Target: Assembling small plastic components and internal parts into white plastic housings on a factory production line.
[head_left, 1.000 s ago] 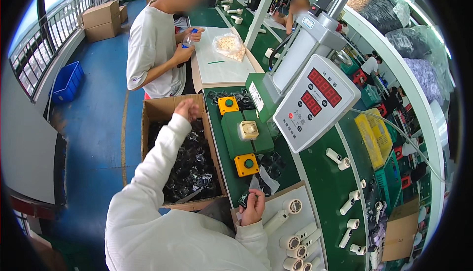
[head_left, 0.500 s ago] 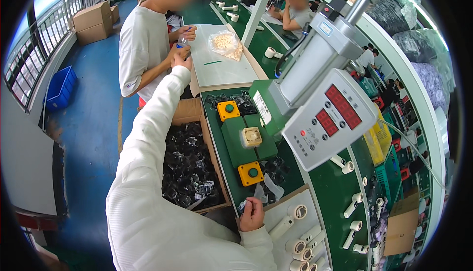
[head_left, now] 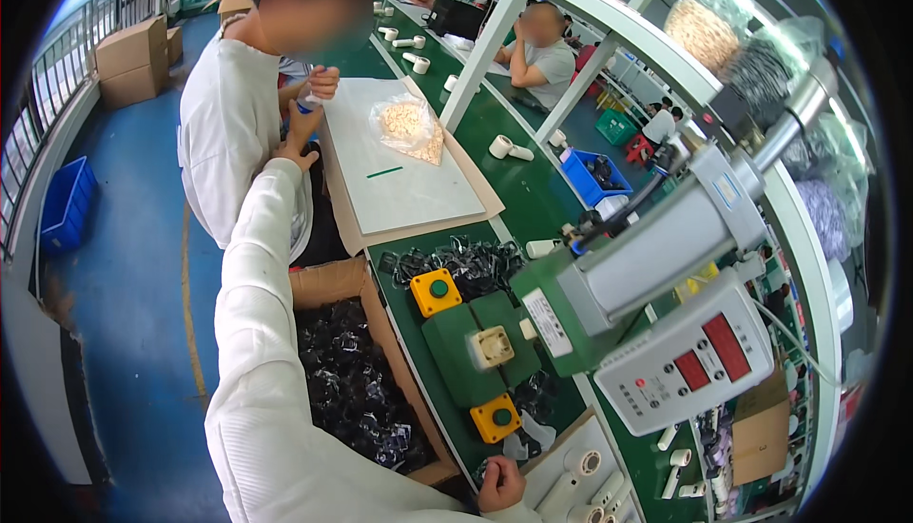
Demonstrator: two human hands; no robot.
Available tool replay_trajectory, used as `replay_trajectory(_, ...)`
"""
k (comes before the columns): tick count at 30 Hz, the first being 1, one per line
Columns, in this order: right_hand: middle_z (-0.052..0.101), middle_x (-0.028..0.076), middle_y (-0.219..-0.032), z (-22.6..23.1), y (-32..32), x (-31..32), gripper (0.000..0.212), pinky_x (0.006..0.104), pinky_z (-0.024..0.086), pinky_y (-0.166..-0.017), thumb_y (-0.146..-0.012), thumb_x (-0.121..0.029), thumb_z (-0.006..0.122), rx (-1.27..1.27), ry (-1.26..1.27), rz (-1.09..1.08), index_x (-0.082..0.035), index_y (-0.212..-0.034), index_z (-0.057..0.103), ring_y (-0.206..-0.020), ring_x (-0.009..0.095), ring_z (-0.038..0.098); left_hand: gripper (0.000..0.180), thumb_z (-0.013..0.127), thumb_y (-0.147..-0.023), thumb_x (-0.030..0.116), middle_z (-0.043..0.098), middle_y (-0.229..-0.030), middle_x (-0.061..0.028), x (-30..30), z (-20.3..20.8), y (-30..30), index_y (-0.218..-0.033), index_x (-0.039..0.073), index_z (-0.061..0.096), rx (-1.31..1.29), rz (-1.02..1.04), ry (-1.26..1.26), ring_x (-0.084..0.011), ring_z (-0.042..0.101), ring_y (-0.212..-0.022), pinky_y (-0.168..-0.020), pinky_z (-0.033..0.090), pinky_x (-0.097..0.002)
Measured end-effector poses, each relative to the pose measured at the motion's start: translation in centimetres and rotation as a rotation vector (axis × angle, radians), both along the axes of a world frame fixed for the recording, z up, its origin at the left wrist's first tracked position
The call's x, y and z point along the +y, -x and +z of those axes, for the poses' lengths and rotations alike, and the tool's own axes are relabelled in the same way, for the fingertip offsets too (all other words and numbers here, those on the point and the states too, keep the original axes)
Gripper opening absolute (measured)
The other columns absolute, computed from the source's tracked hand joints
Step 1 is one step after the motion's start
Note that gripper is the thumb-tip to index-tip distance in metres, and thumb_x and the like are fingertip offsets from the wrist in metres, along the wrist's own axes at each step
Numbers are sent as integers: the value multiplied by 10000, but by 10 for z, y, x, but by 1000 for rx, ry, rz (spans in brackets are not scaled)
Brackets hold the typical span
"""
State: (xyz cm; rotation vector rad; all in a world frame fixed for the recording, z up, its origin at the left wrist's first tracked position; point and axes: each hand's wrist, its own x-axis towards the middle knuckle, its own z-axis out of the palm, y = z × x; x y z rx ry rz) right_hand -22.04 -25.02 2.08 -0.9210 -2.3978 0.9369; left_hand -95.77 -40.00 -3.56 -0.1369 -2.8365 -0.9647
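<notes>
My left arm stretches far forward, and my left hand [head_left: 296, 155] lies against the wrist of a co-worker beside the bench; its fingers are partly hidden there. The co-worker's hands hold a small clear bottle with a blue band [head_left: 309, 104]. At the bench's near edge my right hand [head_left: 501, 485] is closed, fingers curled, with a small dark shiny piece [head_left: 480, 474] at the fingertips. Ahead of it stands a green press base with a cream square part [head_left: 493, 346] in its fixture, between two yellow button boxes [head_left: 436, 292] [head_left: 495, 417].
A carton [head_left: 442, 472] of black shiny pieces stands left of the bench. The grey press cylinder [head_left: 656, 247] and its display box [head_left: 689, 357] overhang the right. Cream handheld fan bodies [head_left: 571, 475] lie near right. A bag of beige pieces [head_left: 407, 124] rests on the far board.
The view has shifted, so the bench and press sit differently in the picture. My left hand has moved from beside the bottle to the co-worker's wrist. My right hand stays curled.
</notes>
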Motion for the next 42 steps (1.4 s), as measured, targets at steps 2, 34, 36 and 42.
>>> replay_trajectory(2,605,138,-848,2,3,-1,146,329,458,-663,-869,-88,531,-139,90,-53,-30,-986,596,-701,279,548,919,710,-674,470,494,-1301,-236,-24,-23,24,-1399,47,336,8,109,41,-411,548,-1098,-934,440,-431)
replay_trajectory(34,624,102,-727,-3,12,6,112,290,448,-536,-851,-53,541,55,-1,13,-14,-930,609,-562,217,533,448,679,-725,233,684,-983,-111,-88,28,-121,-1134,63,617,-22,-316,-65,-279,624,-847,-772,466,-340)
replay_trajectory(36,622,101,-722,-2,11,3,110,291,446,-537,-852,-53,541,47,-16,-1,-13,-930,609,-562,219,530,463,680,-725,237,684,-998,-109,-86,20,-106,-1148,63,612,-25,-315,-83,-274,627,-862,-781,466,-335)
replay_trajectory(42,554,49,-651,4,24,-7,117,247,394,-514,-878,-60,508,31,-40,-4,-8,-930,598,-540,138,452,473,703,-697,338,696,-987,-91,-99,-15,-35,-1111,115,654,112,-290,-101,-308,649,-879,-761,487,-357)
